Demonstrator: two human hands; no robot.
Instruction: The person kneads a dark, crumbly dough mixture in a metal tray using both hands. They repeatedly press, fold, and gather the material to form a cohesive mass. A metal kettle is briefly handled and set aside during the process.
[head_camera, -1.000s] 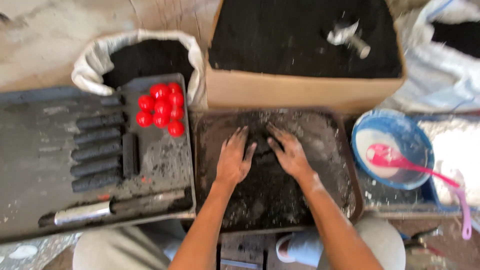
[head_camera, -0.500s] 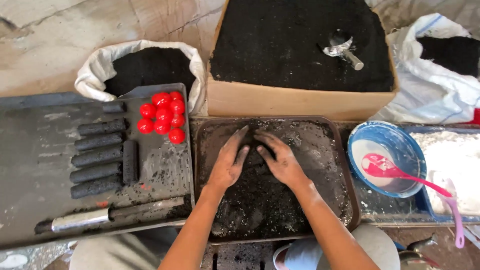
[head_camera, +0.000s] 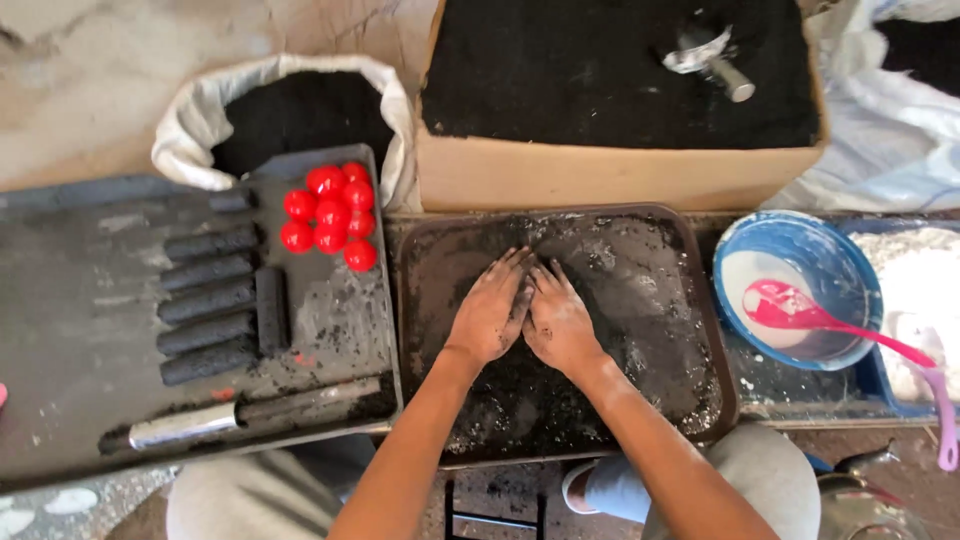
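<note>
While pressed flat side by side on black powder in dark tray (head_camera: 700, 300), left hand (head_camera: 490, 312) and right hand (head_camera: 558, 322) touching, fingers spread, gripping nothing; black rolled sticks (head_camera: 210, 300), red balls (head_camera: 330, 215) on left tray (head_camera: 80, 330).

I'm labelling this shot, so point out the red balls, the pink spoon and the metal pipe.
red balls (head_camera: 330, 215), head view, middle of the cluster
pink spoon (head_camera: 785, 305), head view, its bowl
metal pipe (head_camera: 185, 426), head view, shiny end
</note>
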